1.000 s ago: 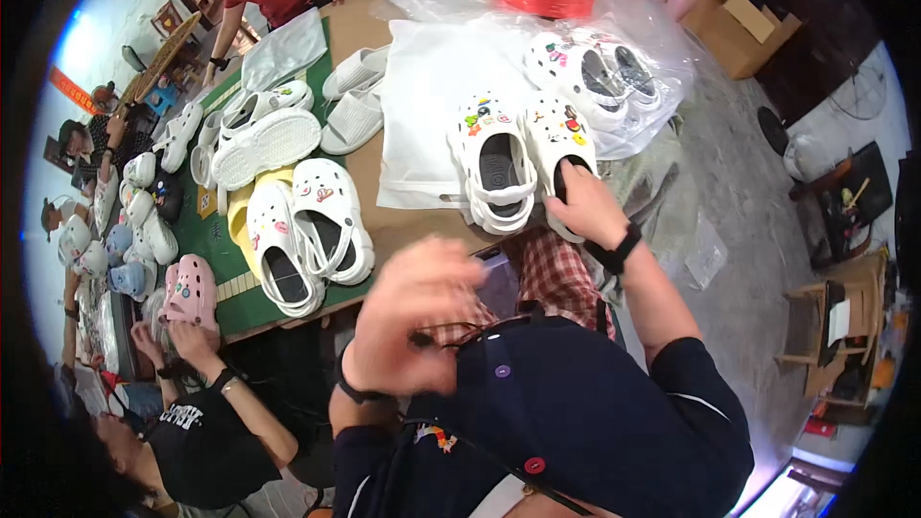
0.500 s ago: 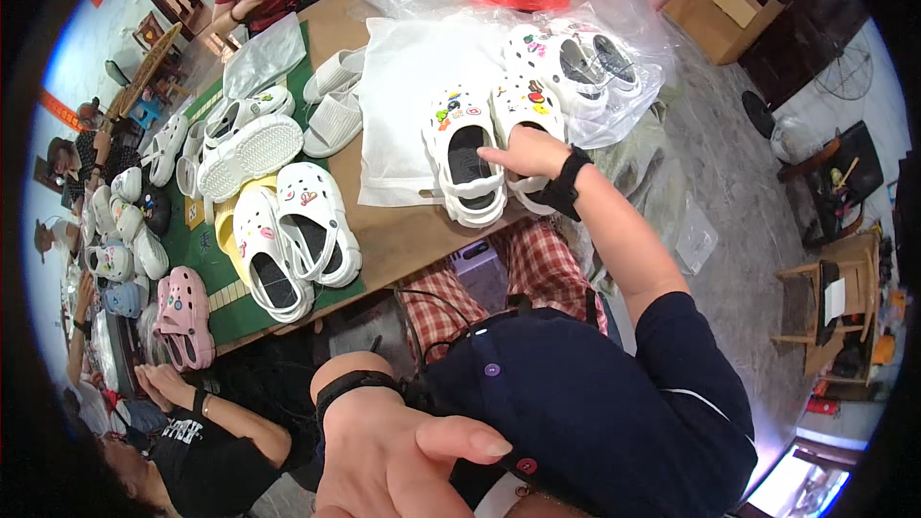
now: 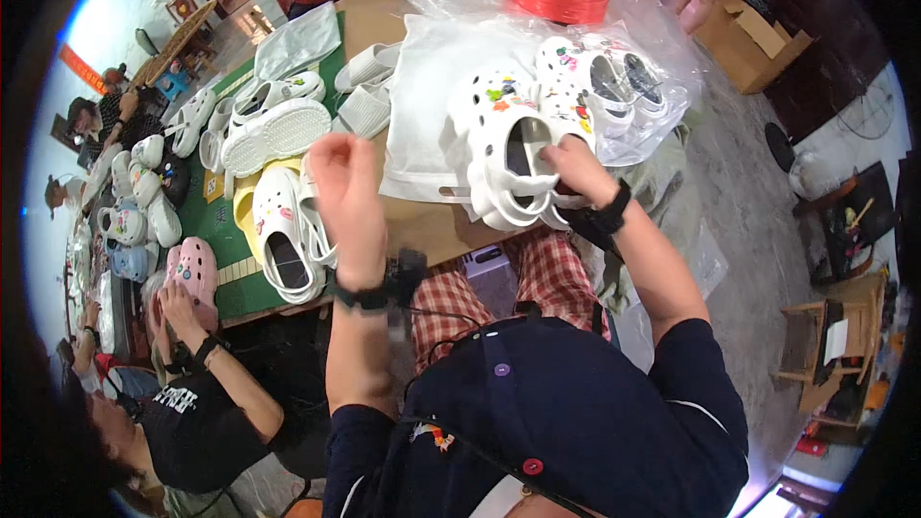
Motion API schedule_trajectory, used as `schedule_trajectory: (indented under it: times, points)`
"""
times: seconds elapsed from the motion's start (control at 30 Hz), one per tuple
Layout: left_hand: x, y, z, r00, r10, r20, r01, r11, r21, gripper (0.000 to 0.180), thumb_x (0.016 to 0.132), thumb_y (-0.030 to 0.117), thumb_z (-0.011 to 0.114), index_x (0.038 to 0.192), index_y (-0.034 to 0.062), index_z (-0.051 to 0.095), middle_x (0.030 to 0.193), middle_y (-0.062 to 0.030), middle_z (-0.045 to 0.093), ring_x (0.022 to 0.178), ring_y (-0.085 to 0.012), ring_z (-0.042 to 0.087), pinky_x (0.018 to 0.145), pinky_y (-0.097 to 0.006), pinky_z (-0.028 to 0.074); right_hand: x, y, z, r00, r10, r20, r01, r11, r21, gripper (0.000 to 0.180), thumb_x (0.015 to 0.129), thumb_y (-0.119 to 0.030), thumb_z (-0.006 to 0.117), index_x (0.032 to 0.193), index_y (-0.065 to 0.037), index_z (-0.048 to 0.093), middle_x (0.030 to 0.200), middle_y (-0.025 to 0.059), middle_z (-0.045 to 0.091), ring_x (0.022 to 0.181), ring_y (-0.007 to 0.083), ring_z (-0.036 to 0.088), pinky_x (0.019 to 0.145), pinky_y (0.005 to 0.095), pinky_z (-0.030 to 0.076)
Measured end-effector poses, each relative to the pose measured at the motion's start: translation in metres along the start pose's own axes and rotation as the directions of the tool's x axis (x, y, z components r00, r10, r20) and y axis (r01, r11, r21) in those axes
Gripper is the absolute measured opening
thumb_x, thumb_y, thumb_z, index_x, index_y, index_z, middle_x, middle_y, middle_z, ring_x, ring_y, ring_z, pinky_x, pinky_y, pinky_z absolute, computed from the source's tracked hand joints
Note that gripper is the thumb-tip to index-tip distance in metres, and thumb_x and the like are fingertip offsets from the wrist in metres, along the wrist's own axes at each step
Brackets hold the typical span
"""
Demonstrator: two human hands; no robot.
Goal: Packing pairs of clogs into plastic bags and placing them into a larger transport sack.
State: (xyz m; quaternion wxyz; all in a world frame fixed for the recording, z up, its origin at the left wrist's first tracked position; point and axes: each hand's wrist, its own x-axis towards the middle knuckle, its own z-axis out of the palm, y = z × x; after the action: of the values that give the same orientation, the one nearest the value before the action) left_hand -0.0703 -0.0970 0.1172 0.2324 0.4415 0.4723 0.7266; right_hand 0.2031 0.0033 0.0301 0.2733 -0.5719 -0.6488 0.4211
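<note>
The left hand (image 3: pixel 347 194) hangs raised over the table edge (image 3: pixel 422 235), fingers loosely spread, holding nothing. At its three o'clock the right hand (image 3: pixel 576 168) pinches the heel strap of a white clog (image 3: pixel 508 149) lying on a white bag (image 3: pixel 427 105); how firm the grip is seems unclear. With one hand lifting, the clog could slip, or knock the second clog (image 3: pixel 568 120) at its three o'clock.
</note>
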Motion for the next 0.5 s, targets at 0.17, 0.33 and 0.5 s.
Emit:
schedule_trajectory:
  times: [0.17, 0.33, 0.5]
  points:
    - [0.025, -0.211, -0.052, 0.944, -0.323, -0.072, 0.241, 0.521, 0.819, 0.079, 0.074, 0.038, 0.074, 0.130, -0.0068, 0.041, 0.125, -0.0304, 0.049, 0.118, -0.0434, 0.047, 0.099, -0.047, 0.039, -0.036, -0.007, -0.012, 0.998, 0.047, -0.036, -0.021, 0.852, 0.523, 0.027, 0.083, -0.019, 0.056, 0.095, 0.004, 0.062, 0.087, 0.0080, 0.063, 0.076, 0.0131, 0.059, 0.063, 0.0268, 0.046]
    - [0.043, -0.191, -0.028, 0.874, -0.479, 0.077, 0.166, 0.446, 0.880, 0.069, 0.070, 0.043, 0.076, 0.112, -0.0080, 0.056, 0.106, -0.0283, 0.061, 0.104, -0.0398, 0.059, 0.087, -0.042, 0.047, -0.065, 0.022, -0.042, 0.969, -0.184, -0.167, 0.242, 0.855, 0.459, 0.026, 0.085, -0.012, 0.057, 0.103, 0.006, 0.061, 0.093, 0.0075, 0.061, 0.087, 0.0150, 0.061, 0.077, 0.0270, 0.049]
    - [0.096, -0.167, -0.039, 0.885, -0.419, 0.203, 0.050, 0.519, 0.853, 0.054, 0.069, 0.042, 0.073, 0.090, -0.0064, 0.062, 0.089, -0.0261, 0.065, 0.088, -0.0376, 0.065, 0.076, -0.041, 0.050, -0.077, 0.046, -0.058, 0.960, -0.215, -0.181, 0.276, 0.842, 0.464, 0.031, 0.086, -0.005, 0.057, 0.115, 0.003, 0.059, 0.119, 0.0110, 0.060, 0.104, 0.0180, 0.059, 0.085, 0.0295, 0.049]
